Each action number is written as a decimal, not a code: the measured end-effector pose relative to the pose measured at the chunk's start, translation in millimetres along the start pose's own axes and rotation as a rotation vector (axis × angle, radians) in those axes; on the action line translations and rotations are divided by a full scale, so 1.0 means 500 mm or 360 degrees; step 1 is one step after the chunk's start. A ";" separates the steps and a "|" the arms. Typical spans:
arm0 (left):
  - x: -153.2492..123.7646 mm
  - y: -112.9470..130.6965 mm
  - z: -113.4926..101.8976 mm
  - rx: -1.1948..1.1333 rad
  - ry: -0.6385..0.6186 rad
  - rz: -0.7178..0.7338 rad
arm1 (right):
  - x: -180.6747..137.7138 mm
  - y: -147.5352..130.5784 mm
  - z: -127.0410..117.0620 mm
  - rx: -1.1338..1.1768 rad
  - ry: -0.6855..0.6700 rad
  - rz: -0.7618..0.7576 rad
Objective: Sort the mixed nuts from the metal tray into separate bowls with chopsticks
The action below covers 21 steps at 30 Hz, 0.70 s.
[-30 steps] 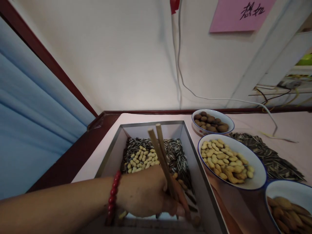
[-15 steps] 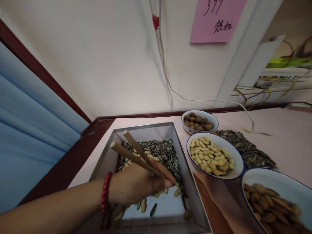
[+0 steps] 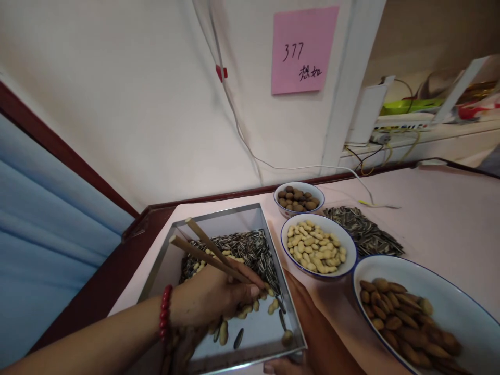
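Note:
My left hand [image 3: 219, 291], with a red bead bracelet at its wrist, is closed around a pair of wooden chopsticks [image 3: 203, 255]. Their lower ends point down among peanuts [image 3: 273, 306] in a metal tray [image 3: 154, 268]; whether they pinch one is hard to see. Striped sunflower seeds [image 3: 255, 247] are heaped at the tray's far end, with peanuts beside them. A peanut [image 3: 223, 333], single seeds and a round brown nut [image 3: 287, 337] lie on the shiny bottom. My right hand [image 3: 312, 328] lies along the tray's right wall, its thumb around the near corner.
To the right stand a bowl of round brown nuts [image 3: 297, 200], a bowl of peanuts [image 3: 316, 247] and a larger bowl of long brown nuts [image 3: 402, 312]. A sunflower seed pile [image 3: 363, 229] lies behind them. A white cable [image 3: 336, 166] trails onto the table; a blue curtain [image 3: 47, 250] hangs left.
The view has shifted, so the bowls and wall sign sit further left. The tray's near edge and my right thumb now show. My left hand still holds the chopsticks among the peanuts.

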<state>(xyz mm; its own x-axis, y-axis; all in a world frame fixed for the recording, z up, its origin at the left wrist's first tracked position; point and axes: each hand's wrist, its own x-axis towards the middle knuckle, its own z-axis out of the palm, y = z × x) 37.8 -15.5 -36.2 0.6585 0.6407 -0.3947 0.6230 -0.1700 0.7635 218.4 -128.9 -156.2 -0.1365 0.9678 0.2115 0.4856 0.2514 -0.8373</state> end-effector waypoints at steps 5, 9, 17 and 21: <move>0.002 0.009 -0.005 0.0007 0.0043 0.0036 | 0.000 -0.014 0.010 0.0082 0.0057 0.0082; -0.013 0.014 -0.026 -0.0295 0.0065 -0.0034 | -0.001 -0.029 0.013 0.0175 0.0106 0.0177; -0.062 0.108 -0.082 -0.0514 0.0219 0.0055 | -0.002 -0.038 0.006 0.0170 0.0078 0.0162; -0.051 0.107 -0.067 -0.0399 0.0048 0.0010 | -0.002 -0.037 0.008 0.0178 0.0057 0.0184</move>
<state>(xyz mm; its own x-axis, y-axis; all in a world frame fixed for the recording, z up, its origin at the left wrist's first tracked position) 40.4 -15.7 31.7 0.6468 0.6629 -0.3771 0.4924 0.0146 0.8702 206.2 -134.6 -142.8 -0.0534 0.9905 0.1267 0.3967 0.1374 -0.9076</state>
